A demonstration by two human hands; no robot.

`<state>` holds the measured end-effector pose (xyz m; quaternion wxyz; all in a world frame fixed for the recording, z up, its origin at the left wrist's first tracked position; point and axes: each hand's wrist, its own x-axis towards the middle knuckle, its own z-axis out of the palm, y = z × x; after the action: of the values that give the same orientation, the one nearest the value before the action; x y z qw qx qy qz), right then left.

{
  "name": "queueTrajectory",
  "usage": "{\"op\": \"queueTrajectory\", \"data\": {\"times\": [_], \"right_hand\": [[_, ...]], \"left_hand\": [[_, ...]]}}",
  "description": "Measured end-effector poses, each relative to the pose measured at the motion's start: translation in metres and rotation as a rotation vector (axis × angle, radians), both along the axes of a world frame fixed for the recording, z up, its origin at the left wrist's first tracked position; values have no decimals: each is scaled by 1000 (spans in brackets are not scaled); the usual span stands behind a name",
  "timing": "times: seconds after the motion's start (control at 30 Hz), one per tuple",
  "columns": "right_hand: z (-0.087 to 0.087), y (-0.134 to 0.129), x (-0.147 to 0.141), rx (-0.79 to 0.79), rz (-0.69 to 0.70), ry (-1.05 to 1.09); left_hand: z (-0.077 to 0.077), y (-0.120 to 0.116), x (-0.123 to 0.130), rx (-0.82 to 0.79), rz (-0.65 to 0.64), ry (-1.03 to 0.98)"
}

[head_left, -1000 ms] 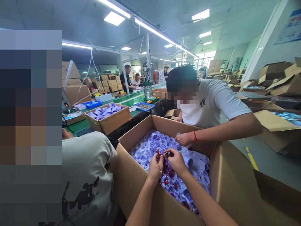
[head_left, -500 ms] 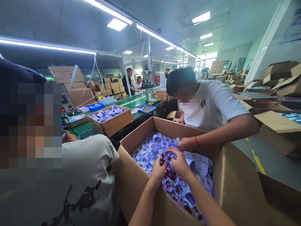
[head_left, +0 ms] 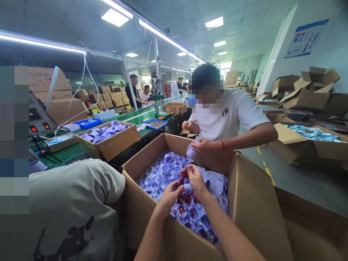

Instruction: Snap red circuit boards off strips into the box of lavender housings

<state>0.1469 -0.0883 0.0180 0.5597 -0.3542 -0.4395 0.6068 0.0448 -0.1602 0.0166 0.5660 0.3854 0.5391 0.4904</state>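
Left hand [head_left: 169, 197] and right hand [head_left: 197, 180] pinch a slim, dark-red, beaded-looking strand [head_left: 183, 176], now stretched toward one o'clock, length exposed.

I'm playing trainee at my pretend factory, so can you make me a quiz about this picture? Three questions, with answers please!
1. Pick one: the left hand and right hand hold a bundle. What colour is it?
A) yellow
B) dark red
C) green

2. True or false: the big open carton has purple parts in it.

3. Fill in: the co-worker across the carton wears a ____ wristband.

Key: 1 B; 2 true; 3 red.
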Motion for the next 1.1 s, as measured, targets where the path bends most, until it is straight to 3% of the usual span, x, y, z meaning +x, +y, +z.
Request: {"op": "queueTrajectory", "data": {"times": [0.13,0.27,0.57,0.73,0.97,1.1], "right_hand": [[0,5,4,-43,-18,22],[-1,4,2,27,-49,-12],[-3,-13,-6,437,-322,-460],[-1,-16,-8,577,-405,-558],[-9,-7,-6,518,-345,-522],[-16,-2,-4,339,-150,-418]], "left_hand": [[-5,5,1,21,-3,41],[-8,6,1,50,-27,68],[-12,7,-3,28,2,56],[-9,6,-1,66,-23,37],[-6,6,2,38,47,54],[-5,6,3,91,129,13]]}}
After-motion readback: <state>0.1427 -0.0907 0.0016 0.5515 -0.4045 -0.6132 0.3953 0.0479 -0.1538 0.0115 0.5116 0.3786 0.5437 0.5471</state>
